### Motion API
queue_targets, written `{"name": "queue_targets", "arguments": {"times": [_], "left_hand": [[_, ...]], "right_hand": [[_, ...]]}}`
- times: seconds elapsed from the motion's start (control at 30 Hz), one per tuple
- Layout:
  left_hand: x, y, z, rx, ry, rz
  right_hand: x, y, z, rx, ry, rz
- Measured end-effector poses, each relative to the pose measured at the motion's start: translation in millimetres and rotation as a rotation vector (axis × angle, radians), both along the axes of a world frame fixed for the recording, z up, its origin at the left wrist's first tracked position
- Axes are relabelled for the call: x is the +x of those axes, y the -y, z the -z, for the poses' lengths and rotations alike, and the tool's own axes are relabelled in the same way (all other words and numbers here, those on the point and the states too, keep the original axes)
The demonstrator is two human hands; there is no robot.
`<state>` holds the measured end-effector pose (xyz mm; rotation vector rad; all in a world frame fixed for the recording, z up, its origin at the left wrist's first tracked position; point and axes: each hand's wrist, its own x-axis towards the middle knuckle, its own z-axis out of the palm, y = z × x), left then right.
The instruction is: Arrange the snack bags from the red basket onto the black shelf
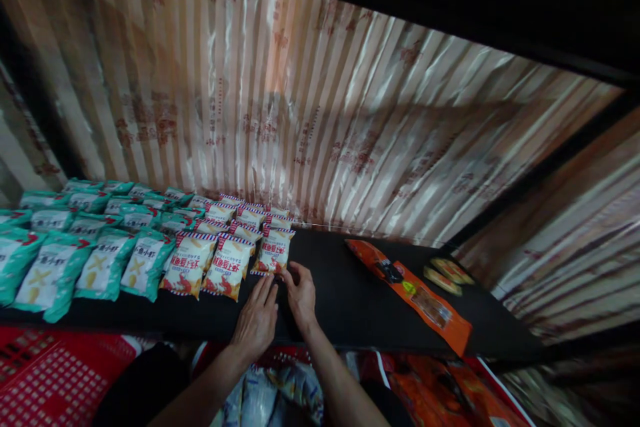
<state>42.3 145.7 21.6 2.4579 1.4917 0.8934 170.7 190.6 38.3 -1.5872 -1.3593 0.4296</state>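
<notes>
A small white and yellow snack bag (273, 250) with a striped top edge stands at the right end of its row on a black shelf (330, 280). At its bottom edge, my left hand (257, 317) lies with fingers stretched out, fingertips touching the bag. My right hand (300, 293) has its thumb and curled index finger at the bag's lower right corner, seemingly pinching it. Just left of my hands stands a matching snack bag (227, 267), with another snack bag (184, 263) beside it and more behind.
Several teal snack bags (55, 270) fill the shelf's left side. To the right lie a long orange packet (415, 290) and small yellowish packs (443, 279). Below are a red basket (70, 380), silvery-blue packets (280, 393) and orange packets (450, 387). Plastic-covered corrugated sheeting (280, 113) backs the shelf.
</notes>
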Motion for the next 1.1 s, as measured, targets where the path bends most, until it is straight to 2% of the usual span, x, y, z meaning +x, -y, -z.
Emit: {"name": "queue_targets", "arguments": {"times": [0.17, 0.33, 0.47, 0.53, 0.6, 0.77, 0.83, 0.97, 1.1], "left_hand": [[-3.5, 25.1, 4.3, 0.058, -0.003, 0.112], [-9.2, 64.5, 9.9, 0.076, 0.045, 0.156], [-10.5, 100.8, 22.6, 0.025, 0.001, 0.237], [-8.5, 115.9, 30.8, -0.056, -0.036, 0.290], [-4.6, 127.1, 38.8, -0.178, -0.064, 0.287], [10.7, 139.1, 52.3, -0.509, -0.120, 0.125], [17.3, 139.6, 55.0, -0.588, -0.139, 0.079], [26.2, 138.3, 59.8, -0.664, -0.102, 0.069], [25.8, 135.8, 65.4, -0.773, -0.048, 0.019]], "right_hand": [[-12.1, 31.7, -0.7, 0.055, 0.023, -0.073], [-21.9, 78.2, 7.2, 0.117, 0.062, -0.111], [-16.0, 126.0, 26.6, 0.122, 0.104, -0.150], [-7.8, 147.5, 40.7, 0.042, 0.151, -0.152], [2.8, 163.0, 55.5, -0.067, 0.204, -0.115], [26.2, 171.3, 85.2, -0.369, 0.423, 0.123], [29.1, 168.9, 93.3, -0.451, 0.482, 0.159], [27.2, 166.7, 103.7, -0.527, 0.503, 0.148], [28.3, 167.7, 106.2, -0.501, 0.460, 0.168]]}}
